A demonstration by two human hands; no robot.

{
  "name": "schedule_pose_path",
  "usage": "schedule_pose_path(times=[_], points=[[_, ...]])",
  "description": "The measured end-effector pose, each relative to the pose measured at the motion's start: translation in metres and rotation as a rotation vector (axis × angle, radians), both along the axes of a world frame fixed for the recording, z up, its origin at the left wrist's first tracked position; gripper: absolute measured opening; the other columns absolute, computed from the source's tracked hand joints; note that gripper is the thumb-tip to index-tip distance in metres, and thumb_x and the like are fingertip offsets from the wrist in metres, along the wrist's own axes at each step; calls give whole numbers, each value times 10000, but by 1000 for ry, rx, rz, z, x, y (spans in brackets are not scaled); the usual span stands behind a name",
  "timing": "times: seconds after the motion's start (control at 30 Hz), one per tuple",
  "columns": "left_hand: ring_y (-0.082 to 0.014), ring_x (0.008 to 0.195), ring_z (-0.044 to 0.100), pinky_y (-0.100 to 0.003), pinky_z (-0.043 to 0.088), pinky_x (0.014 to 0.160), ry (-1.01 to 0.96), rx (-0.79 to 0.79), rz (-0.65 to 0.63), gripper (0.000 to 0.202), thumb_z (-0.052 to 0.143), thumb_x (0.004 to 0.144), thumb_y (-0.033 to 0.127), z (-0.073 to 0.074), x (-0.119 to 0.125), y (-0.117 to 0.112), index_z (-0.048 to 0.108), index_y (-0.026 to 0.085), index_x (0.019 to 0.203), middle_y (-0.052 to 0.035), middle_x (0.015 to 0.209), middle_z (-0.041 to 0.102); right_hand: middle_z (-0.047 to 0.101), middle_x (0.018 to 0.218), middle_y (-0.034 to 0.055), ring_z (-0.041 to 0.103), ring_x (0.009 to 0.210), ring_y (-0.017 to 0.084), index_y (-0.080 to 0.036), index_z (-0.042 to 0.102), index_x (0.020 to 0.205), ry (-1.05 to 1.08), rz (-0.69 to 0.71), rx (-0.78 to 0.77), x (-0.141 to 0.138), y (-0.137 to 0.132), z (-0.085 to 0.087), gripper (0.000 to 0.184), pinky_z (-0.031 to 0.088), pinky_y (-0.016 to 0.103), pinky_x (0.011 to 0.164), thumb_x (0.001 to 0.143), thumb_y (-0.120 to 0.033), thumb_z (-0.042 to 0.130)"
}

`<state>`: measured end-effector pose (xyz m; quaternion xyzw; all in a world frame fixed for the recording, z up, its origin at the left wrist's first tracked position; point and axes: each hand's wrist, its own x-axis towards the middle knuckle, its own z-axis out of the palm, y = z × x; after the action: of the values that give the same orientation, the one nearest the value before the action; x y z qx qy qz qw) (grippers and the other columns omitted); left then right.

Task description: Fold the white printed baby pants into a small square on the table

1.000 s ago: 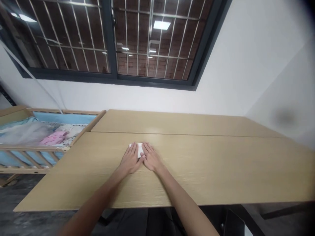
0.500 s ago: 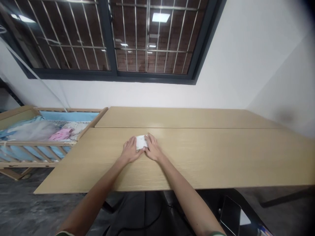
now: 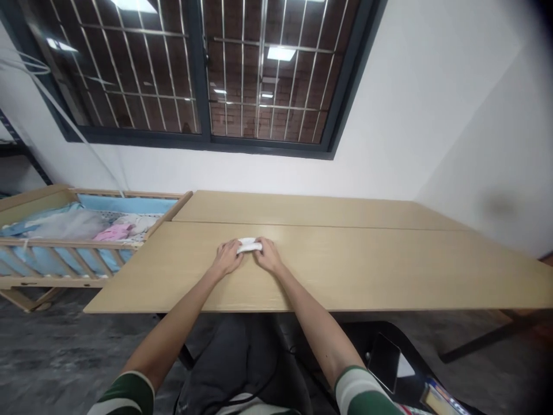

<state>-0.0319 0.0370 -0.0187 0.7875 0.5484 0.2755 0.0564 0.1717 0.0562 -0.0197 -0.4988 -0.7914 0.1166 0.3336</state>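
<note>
A small white folded cloth (image 3: 249, 246) lies on the near part of the light wooden table (image 3: 367, 271), straight ahead of me. My left hand (image 3: 227, 257) grips its left end with curled fingers. My right hand (image 3: 268, 255) grips its right end the same way. Both hands rest on the tabletop with the cloth bunched between them, and my fingers cover part of it.
A wooden cot (image 3: 64, 230) with blue lining and pink and white clothes stands against the table's left end. A barred window (image 3: 207, 69) fills the wall ahead. A dark stool with a phone (image 3: 382, 360) sits low at my right.
My hands went from lying flat on the cloth to gripping its ends, and the cloth is now narrower and bunched. The camera has pulled back from the table.
</note>
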Motion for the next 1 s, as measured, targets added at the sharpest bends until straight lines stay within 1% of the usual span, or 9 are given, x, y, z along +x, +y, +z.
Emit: schedule_pose_path(times=[0.1, 0.2, 0.37, 0.47, 0.63, 0.73, 0.8, 0.9, 1.0], points=[[-287, 1217, 566, -451, 386, 1074, -85, 28, 35, 266, 461, 953, 254, 11, -2, -17, 649, 206, 1134, -125, 1220, 666, 652, 1170, 125, 589, 1136, 273, -162, 461, 1312, 165, -63, -25, -5, -16, 3, 463, 446, 470, 1031, 915, -391, 527], [-288, 1171, 580, -453, 416, 1051, -193, 75, 52, 282, 436, 973, 273, 24, -3, -34, 661, 206, 1128, -118, 1157, 676, 621, 1191, 131, 623, 1081, 241, -187, 360, 1338, 475, -4, -71, -11, -31, 7, 561, 516, 402, 935, 906, -484, 559], [-251, 955, 684, -379, 545, 858, -408, 90, 33, 321, 426, 1005, 395, 39, -6, -59, 655, 174, 1052, -102, 1025, 727, 619, 1201, 122, 651, 1060, 245, -222, 373, 1301, 709, 230, -165, -12, -47, 35, 633, 552, 382, 882, 816, -462, 701], [-230, 862, 728, -329, 572, 743, -517, 48, 49, 380, 423, 1017, 442, 34, -6, -74, 587, 135, 1169, -124, 1020, 752, 651, 1037, 69, 679, 914, 230, -226, 365, 1349, 741, 186, -240, -11, -46, 56, 693, 577, 366, 774, 804, -439, 736], [-234, 868, 742, -333, 574, 748, -527, -21, 160, 439, 489, 988, 403, 15, 3, -94, 452, 129, 1330, -133, 1008, 758, 651, 1044, 75, 688, 854, 205, -196, 461, 1300, 533, 57, -313, -18, -26, 64, 667, 583, 323, 697, 773, -433, 794], [-305, 967, 713, -424, 550, 841, -428, -23, 271, 416, 546, 934, 378, 10, 10, -102, 515, 147, 1278, -156, 1019, 734, 682, 1087, 111, 694, 908, 213, -162, 511, 1282, 292, 15, -313, -22, -13, 55, 556, 587, 348, 772, 842, -424, 731], [-372, 1131, 643, -512, 492, 957, -354, 8, 323, 436, 551, 910, 372, 10, 17, -108, 539, 134, 1276, -210, 1149, 688, 684, 1168, 154, 690, 998, 242, -145, 525, 1315, 218, 1, -296, -22, -10, 49, 519, 573, 401, 869, 886, -393, 678], [-421, 1320, 493, -569, 390, 1079, -277, 63, 314, 542, 510, 923, 418, 9, 32, -121, 510, 92, 1356, -266, 1407, 537, 561, 1433, 200, 578, 1283, 279, -142, 510, 1416, 159, 28, -242, -23, -20, 48, 536, 451, 459, 1089, 948, -394, 585], [-435, 1401, 403, -563, 348, 1129, -102, 104, 281, 667, 436, 960, 482, 1, 51, -135, 440, 32, 1452, -286, 1505, 446, 383, 1615, 111, 343, 1498, 246, -207, 478, 1504, -29, 247, -172, -28, -41, 55, 563, 264, 433, 1230, 1009, -475, 478]])
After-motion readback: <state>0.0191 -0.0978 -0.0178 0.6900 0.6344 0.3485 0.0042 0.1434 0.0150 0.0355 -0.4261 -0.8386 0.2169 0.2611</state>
